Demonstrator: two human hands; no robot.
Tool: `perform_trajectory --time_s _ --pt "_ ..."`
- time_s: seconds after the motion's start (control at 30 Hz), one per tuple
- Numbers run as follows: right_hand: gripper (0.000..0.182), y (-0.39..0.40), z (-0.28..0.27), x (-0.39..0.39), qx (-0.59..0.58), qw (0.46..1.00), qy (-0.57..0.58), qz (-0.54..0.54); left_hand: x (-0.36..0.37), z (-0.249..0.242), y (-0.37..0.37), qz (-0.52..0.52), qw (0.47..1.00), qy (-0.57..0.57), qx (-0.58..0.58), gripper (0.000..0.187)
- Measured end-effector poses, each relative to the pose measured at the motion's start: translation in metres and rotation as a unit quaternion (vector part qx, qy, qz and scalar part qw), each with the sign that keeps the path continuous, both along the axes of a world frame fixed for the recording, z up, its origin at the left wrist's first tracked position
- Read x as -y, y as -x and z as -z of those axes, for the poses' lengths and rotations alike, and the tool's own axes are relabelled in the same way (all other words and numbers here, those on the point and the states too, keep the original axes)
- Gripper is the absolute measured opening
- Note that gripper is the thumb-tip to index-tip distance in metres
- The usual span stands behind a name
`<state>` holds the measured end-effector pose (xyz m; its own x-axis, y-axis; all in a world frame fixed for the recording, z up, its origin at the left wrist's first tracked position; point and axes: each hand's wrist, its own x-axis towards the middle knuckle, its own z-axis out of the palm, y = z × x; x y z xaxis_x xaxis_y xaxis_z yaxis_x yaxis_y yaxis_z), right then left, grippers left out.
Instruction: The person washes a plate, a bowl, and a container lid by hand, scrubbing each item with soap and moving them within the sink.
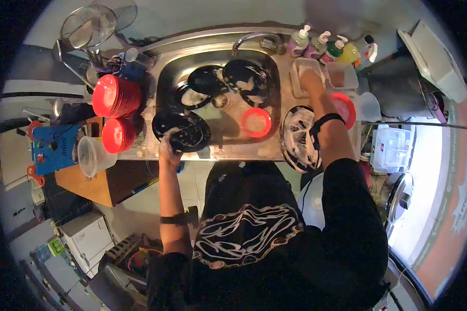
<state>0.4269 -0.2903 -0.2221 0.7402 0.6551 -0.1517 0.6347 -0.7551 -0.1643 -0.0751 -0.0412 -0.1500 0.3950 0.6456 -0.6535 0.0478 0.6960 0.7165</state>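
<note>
My left hand point(168, 148) grips the near rim of a soapy black plate point(184, 132), tilted over the sink's front left edge. Reaching to the right, my right hand point(310, 82) is down inside a clear plastic tub point(298, 92) on the counter; its fingers are hidden there. More black plates point(244, 75) with suds lie in the steel sink point(220, 136), overlapping toward the back. A red bowl point(256, 123) sits at the sink's right side. Under my right forearm, an oval dish covered in foam point(299, 136) rests at the counter edge.
Stacks of red bowls point(116, 97) stand left of the sink, near a clear tub point(94, 157). A faucet point(254, 37) arches over the back. Several pump bottles point(316, 45) line the back right. Another red bowl point(342, 110) sits beyond my right forearm.
</note>
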Motion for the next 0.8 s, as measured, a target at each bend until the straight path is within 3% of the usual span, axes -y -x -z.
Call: perform_trajectory --time_s 0.07,0.13,0.2,0.27,0.33,0.4,0.43,0.47,0.5,0.53,0.6,0.63,0.67,0.7,0.73,0.77,0.8 --pt "0.02 -0.04 0.075 0.012 0.006 0.998 0.051 -0.038 0.0 -0.008 0.004 -0.012 1.0 -0.007 -0.014 0.03" --pt "0.017 -0.043 0.087 0.015 0.01 0.992 0.11 -0.066 -0.001 -0.005 0.012 -0.032 0.999 -0.017 0.03 0.022" --pt "0.017 -0.02 0.051 0.011 0.015 0.999 0.015 -0.028 -0.004 -0.009 0.011 -0.008 1.0 -0.018 0.009 0.025" --pt "0.017 0.005 0.008 0.011 0.012 0.982 -0.186 -0.016 -0.007 -0.009 0.01 0.014 1.0 -0.016 -0.01 0.031" --pt "0.017 0.031 -0.047 0.009 0.01 0.887 -0.446 -0.12 -0.009 -0.004 0.008 0.023 0.999 -0.025 0.042 0.035" --pt "0.017 0.053 -0.101 0.006 0.032 0.704 -0.629 -0.33 -0.007 -0.009 -0.002 -0.001 0.999 -0.009 0.037 0.036" --pt "0.017 0.041 -0.095 0.005 0.032 0.705 -0.628 -0.328 -0.01 -0.013 -0.008 -0.022 0.999 0.004 0.031 0.038" --pt "0.022 0.016 -0.084 0.004 -0.088 0.854 -0.497 -0.124 -0.018 0.001 -0.01 -0.036 0.999 0.019 0.034 0.044" --pt "0.031 0.002 -0.077 0.003 -0.2 0.921 -0.32 0.093 -0.021 0.007 -0.012 -0.034 0.999 0.019 0.036 0.044" --pt "0.031 0.005 -0.076 0.003 -0.197 0.922 -0.321 0.094 -0.025 0.011 -0.014 0.005 0.998 0.007 0.069 0.044" --pt "0.028 0.021 -0.08 -0.005 0.029 0.949 -0.312 -0.023 -0.018 -0.009 -0.028 0.067 0.994 -0.021 0.084 0.042" --pt "0.027 0.052 -0.11 -0.012 0.165 0.956 -0.224 -0.091 -0.009 -0.029 -0.04 0.07 0.994 -0.021 0.087 0.042" --pt "0.028 0.088 -0.142 -0.027 0.296 0.934 -0.13 -0.155 0.001 -0.05 -0.051 0.126 0.987 -0.09 0.031 0.042" --pt "0.028 0.094 -0.104 -0.054 0.448 0.857 -0.113 -0.229 0.011 -0.071 -0.063 0.181 0.97 -0.159 -0.024 0.042" --pt "0.028 0.141 -0.13 -0.074 0.173 0.912 -0.332 -0.166 0.019 -0.095 -0.078 0.158 0.984 -0.074 -0.043 0.042" --pt "0.03 0.188 -0.153 -0.094 -0.031 0.902 -0.427 -0.054 0.021 -0.091 -0.085 0.171 0.983 -0.072 -0.013 0.044" --pt "0.031 0.219 -0.186 -0.103 -0.093 0.912 -0.389 -0.093 0.024 -0.089 -0.092 0.188 0.976 -0.108 -0.003 0.043"
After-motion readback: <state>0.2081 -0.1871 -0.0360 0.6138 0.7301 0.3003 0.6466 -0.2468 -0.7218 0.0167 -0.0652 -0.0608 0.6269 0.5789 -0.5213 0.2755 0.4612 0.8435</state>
